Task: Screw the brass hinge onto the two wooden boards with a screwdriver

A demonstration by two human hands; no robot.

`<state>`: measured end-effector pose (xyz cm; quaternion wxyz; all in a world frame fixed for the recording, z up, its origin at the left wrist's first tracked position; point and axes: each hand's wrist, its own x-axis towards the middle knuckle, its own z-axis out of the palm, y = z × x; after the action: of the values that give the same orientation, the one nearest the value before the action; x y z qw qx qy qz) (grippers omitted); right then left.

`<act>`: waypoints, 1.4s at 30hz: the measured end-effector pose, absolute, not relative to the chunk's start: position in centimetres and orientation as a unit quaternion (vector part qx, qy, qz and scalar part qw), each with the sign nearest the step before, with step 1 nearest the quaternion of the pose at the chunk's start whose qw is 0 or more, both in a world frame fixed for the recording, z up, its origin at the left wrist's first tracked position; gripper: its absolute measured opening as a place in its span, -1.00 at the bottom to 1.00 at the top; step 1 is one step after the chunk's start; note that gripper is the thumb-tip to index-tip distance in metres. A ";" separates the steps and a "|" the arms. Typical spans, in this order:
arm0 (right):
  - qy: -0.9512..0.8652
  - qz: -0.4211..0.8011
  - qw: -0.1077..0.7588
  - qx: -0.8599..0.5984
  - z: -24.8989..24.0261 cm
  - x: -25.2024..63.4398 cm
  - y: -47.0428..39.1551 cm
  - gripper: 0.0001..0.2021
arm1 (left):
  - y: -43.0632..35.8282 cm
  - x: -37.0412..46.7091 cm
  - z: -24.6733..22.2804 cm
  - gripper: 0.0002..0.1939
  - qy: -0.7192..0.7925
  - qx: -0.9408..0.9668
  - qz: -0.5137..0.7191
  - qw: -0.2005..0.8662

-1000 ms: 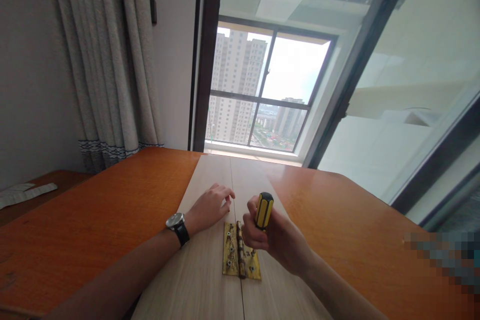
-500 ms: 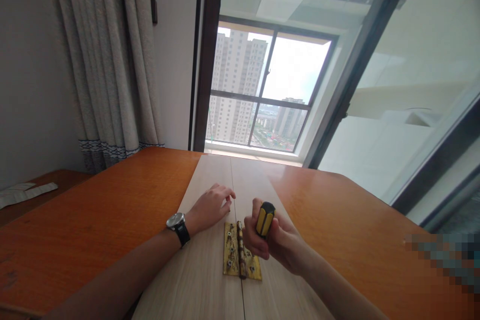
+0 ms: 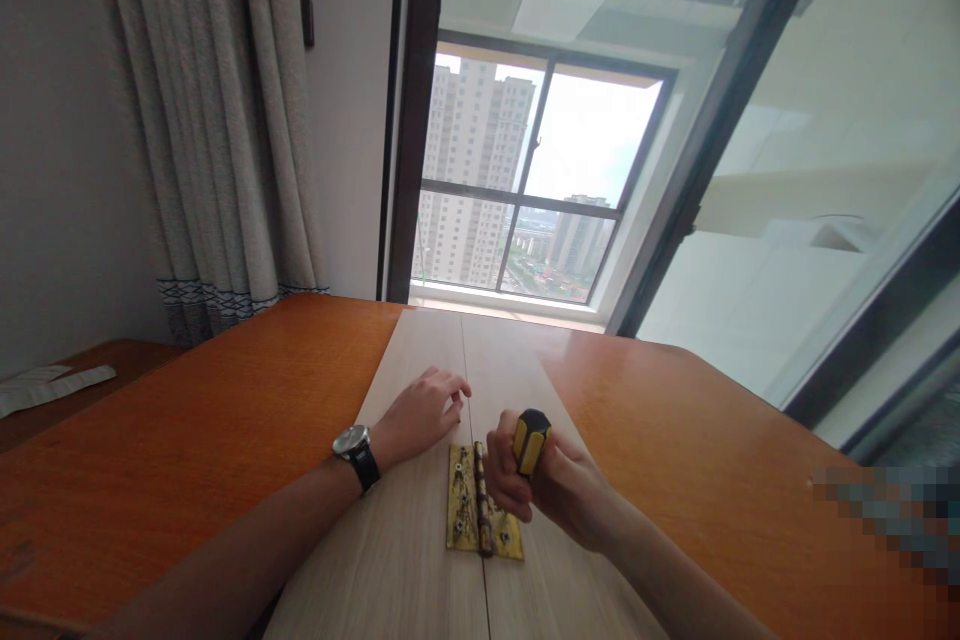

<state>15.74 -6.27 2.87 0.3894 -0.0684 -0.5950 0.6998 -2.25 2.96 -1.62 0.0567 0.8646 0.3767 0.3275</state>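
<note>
Right hand [image 3: 559, 482]: fist closed around a stubby yellow-and-black faceted screwdriver-type handle [image 3: 531, 442], butt end up toward the camera. It sits over the right leaf of a worn brass-coloured metal hinge [image 3: 463, 500] and hides the upper part of that leaf. Shaft and tip are behind the fist, so can't tell from here whether the tool is seated in anything.

Hinge: opened out flat, knuckle barrel along the dark straight seam [image 3: 486, 605] between two pale wood-grain boards [image 3: 397, 530], one leaf on each board. Dark blotches on the leaves and barrel. Left leaf in full view, lower right leaf too.

Left hand [image 3: 421, 410]: on the left board just beyond the hinge, gripping nothing visible. Fingers loosely bent, thumb apart from them, fingertips near the seam. Round silver-cased watch with black strap [image 3: 356, 452] on that wrist.

Boards lie side by side on a glossy orange-brown wooden table [image 3: 217, 420], far ends toward the dark-framed window [image 3: 517, 195].
</note>
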 end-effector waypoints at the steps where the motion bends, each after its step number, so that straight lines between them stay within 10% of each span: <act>1: -0.598 0.697 0.389 -0.069 2.9 15.7 -6.2 -0.59 | 3.0 -2.3 -1.6 -0.82 0.377 0.865 0.327 0.057; 42: -0.602 0.683 0.396 -0.121 2.2 16.0 -6.1 -0.51 | 2.9 -2.3 -1.7 -0.82 0.376 0.866 0.323 0.058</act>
<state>15.97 -6.07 2.20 0.3959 -0.1212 -0.6019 0.6828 -2.31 2.94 -1.71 0.0579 0.8665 0.3762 0.3231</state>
